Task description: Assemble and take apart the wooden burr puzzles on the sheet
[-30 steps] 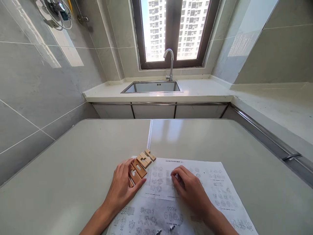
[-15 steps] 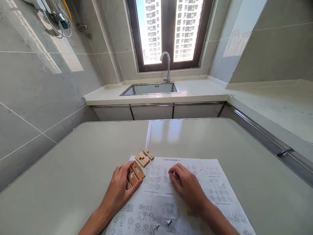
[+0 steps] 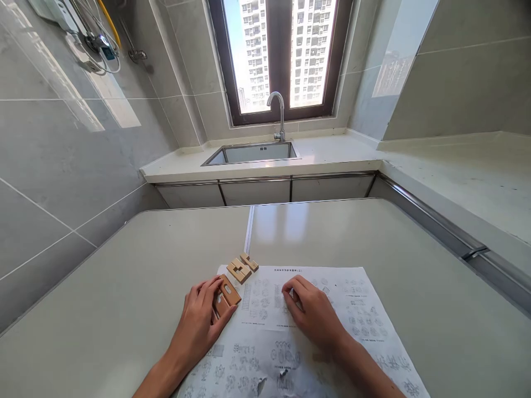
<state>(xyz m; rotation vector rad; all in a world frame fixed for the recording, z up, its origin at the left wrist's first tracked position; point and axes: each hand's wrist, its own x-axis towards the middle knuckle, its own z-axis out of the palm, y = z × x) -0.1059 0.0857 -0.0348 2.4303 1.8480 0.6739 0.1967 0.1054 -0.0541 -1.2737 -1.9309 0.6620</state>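
Observation:
My left hand (image 3: 199,310) is wrapped round the brown wooden puzzle pieces (image 3: 229,292), its thumb along the near side and its fingers over the far side. A slot shows in the top piece; the fingers cover the rest. Just beyond them lie lighter wooden pieces, a notched block (image 3: 239,271) and a smaller one (image 3: 249,262) beside it. A printed sheet (image 3: 265,337) with rows of small line drawings is spread under both hands. On its upper middle rests my right hand (image 3: 310,309), fingers curled in towards the thumb, with nothing visible in them.
The pale tabletop (image 3: 103,309) has a seam (image 3: 249,229) running away from me. Past its far edge is a white counter (image 3: 327,149) with a sink (image 3: 253,153) and a tap (image 3: 281,116) beneath a window. Small tears mark the sheet's near part.
The view has shifted and tilted slightly. My left hand covers a little more of the brown pieces; my right hand stays on the sheet in the same curled pose.

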